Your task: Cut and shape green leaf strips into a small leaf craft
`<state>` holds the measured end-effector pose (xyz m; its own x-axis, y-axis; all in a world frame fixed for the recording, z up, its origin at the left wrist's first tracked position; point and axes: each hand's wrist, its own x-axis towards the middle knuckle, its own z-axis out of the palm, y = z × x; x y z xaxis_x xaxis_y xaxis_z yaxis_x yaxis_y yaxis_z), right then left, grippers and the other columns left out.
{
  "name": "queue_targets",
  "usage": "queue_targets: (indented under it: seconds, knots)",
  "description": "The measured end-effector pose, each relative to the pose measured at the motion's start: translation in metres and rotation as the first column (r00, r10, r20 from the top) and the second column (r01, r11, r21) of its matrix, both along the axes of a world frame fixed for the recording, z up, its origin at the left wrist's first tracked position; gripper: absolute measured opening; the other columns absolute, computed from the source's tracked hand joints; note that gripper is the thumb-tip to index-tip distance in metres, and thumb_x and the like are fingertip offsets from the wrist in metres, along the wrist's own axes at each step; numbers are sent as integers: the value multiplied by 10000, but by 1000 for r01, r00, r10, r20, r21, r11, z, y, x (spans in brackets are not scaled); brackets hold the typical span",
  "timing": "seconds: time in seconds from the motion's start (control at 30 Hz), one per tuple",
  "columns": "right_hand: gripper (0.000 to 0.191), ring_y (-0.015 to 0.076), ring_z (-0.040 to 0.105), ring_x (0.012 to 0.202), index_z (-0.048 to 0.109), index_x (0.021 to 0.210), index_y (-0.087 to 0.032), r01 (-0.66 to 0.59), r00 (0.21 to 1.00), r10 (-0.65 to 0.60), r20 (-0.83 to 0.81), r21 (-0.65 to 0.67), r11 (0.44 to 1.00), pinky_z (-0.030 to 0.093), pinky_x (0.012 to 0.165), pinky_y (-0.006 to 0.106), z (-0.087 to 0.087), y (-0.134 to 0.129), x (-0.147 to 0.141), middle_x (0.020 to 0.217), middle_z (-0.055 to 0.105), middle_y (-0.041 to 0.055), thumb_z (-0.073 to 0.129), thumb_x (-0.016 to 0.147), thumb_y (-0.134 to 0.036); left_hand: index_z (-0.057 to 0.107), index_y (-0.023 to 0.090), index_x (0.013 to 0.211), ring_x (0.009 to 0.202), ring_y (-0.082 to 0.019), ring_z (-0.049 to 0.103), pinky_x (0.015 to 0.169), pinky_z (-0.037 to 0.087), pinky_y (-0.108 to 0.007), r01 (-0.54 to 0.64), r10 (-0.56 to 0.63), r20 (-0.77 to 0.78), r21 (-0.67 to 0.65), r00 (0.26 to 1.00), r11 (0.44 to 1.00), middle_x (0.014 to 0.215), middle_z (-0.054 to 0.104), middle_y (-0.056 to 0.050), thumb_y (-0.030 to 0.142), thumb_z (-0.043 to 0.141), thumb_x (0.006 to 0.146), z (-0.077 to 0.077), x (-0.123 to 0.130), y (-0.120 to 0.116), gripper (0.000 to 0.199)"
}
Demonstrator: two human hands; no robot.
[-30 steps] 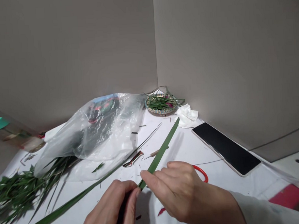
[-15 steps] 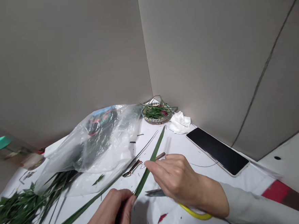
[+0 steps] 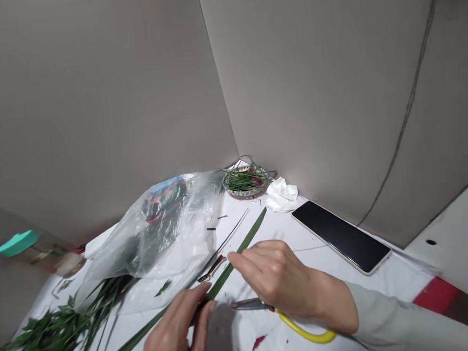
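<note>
A long green leaf strip (image 3: 251,237) slants away from me, its pointed tip towards the back. My left hand (image 3: 178,329) pinches the strip lower down between thumb and fingers. Further up, my right hand (image 3: 279,274) is closed on the same strip, with the thumb along its edge. Under and beside the right hand lie scissors (image 3: 305,332) with a yellow handle; part of them is hidden by that hand. Another long leaf (image 3: 129,343) runs beneath my left hand towards the lower left.
A clear plastic bag (image 3: 169,228) and leafy stems (image 3: 49,338) lie left, near a jar with a turquoise lid (image 3: 17,243). Behind are a small basket (image 3: 246,193) of green strips and crumpled tissue (image 3: 282,194). A phone (image 3: 341,236) lies right. Grey panels meet behind.
My left hand has shifted slightly right and up along the strip. My right hand stays nearly in place. The view has tilted a little, and more of the scissors shows.
</note>
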<state>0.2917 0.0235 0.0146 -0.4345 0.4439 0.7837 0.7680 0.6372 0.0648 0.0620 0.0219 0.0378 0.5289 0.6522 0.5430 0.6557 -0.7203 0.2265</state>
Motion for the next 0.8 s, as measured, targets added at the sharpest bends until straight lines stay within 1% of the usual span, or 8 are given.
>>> queue_targets:
  seconds: [0.03, 0.1, 0.2, 0.27, 0.43, 0.57, 0.63, 0.8]
  knots:
    - [275, 160, 502, 497, 659, 1029, -45, -21, 1000, 21, 13, 9, 1000, 305, 488, 325, 1, -3, -3, 596, 561, -11, 417, 923, 30, 670, 239, 1070, 785, -135, 773, 708, 564, -140, 12, -12, 3, 3, 1000, 1000, 929, 792, -13, 302, 576, 971, -2, 6, -1, 151]
    - [261, 166, 514, 500, 661, 999, -45, -55, 998, 54, 28, 28, 998, 312, 479, 332, 2, -8, -9, 604, 569, -4, 411, 945, 9, 665, 218, 1043, 720, -133, 759, 680, 565, -150, 30, -30, 22, -17, 999, 999, 854, 778, -14, 259, 552, 977, -3, 18, -6, 138]
    - [251, 170, 522, 501, 659, 997, -32, -83, 996, 81, 26, 60, 995, 321, 461, 333, 4, -13, -14, 614, 582, 4, 411, 958, -16, 672, 198, 935, 561, -131, 697, 566, 543, -163, -5, 9, 71, -49, 997, 999, 673, 704, 9, 239, 521, 979, -2, 32, -11, 163]
    - [241, 171, 534, 514, 657, 1009, -17, -91, 996, 90, 26, 76, 993, 326, 457, 330, 4, -13, -14, 629, 593, 13, 423, 953, -23, 691, 192, 906, 492, -127, 656, 509, 520, -172, -28, 36, 101, -71, 994, 997, 613, 671, 24, 241, 530, 971, 1, 37, -12, 181]
    - [212, 165, 499, 497, 645, 869, -91, -80, 996, 78, 32, 61, 995, 310, 442, 330, 5, -12, -10, 623, 554, -1, 452, 927, -26, 733, 210, 882, 437, -116, 613, 473, 499, -177, -33, 58, 133, -184, 989, 982, 574, 666, 45, 266, 570, 954, 5, 36, -11, 187]
    - [232, 169, 477, 486, 635, 827, -113, -42, 998, 40, 38, 44, 998, 313, 450, 331, 5, -10, -7, 612, 530, -5, 450, 894, 10, 733, 225, 851, 414, -110, 596, 444, 480, -165, -37, 81, 151, -278, 985, 960, 518, 630, 60, 330, 584, 952, 7, 33, -9, 209]
    - [239, 167, 460, 476, 628, 800, -123, -23, 999, 22, 36, 37, 999, 304, 450, 331, 6, -8, -5, 600, 514, -9, 453, 880, 19, 719, 229, 794, 413, -110, 592, 447, 478, -162, -33, 86, 153, -315, 984, 949, 492, 606, 62, 351, 587, 948, 9, 32, -8, 236]
    - [252, 164, 470, 488, 637, 845, -110, 0, 1000, 0, 27, 25, 1000, 296, 458, 326, 3, -2, -1, 598, 516, -16, 439, 892, 38, 703, 236, 738, 430, -104, 599, 473, 485, -163, -31, 108, 167, -409, 980, 912, 552, 654, 53, 377, 612, 929, 9, 28, -10, 255]
